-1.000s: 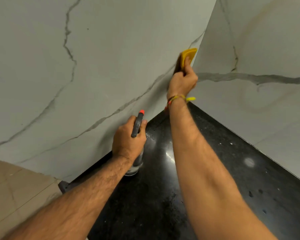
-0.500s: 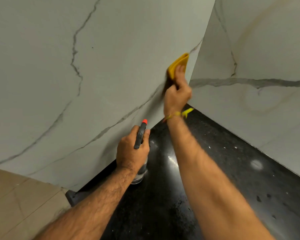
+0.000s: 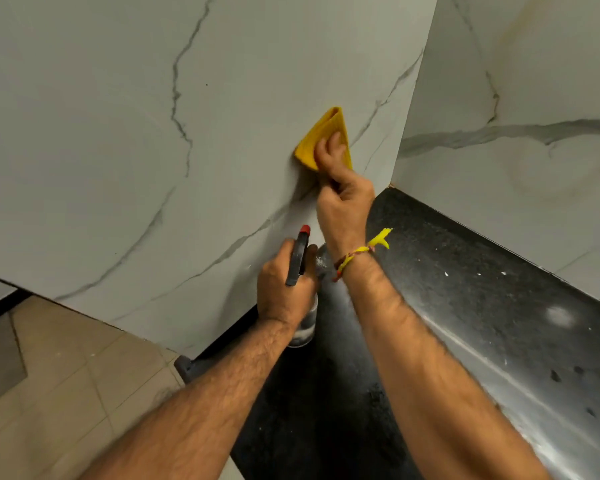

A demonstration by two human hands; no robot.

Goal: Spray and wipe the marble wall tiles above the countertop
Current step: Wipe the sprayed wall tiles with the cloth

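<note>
our right grip pinches the yellow cloth flat on the marble wall above the desk; our left grip wraps the spray bottle below the cloth.

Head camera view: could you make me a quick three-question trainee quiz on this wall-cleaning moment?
1. True or false: the right hand presses a yellow cloth against the marble wall.
2. What does the left hand hold? A) sponge B) spray bottle C) brush
3. Fill in: the countertop is ____ in colour.

Key: 1 true; 2 B; 3 black.
</note>
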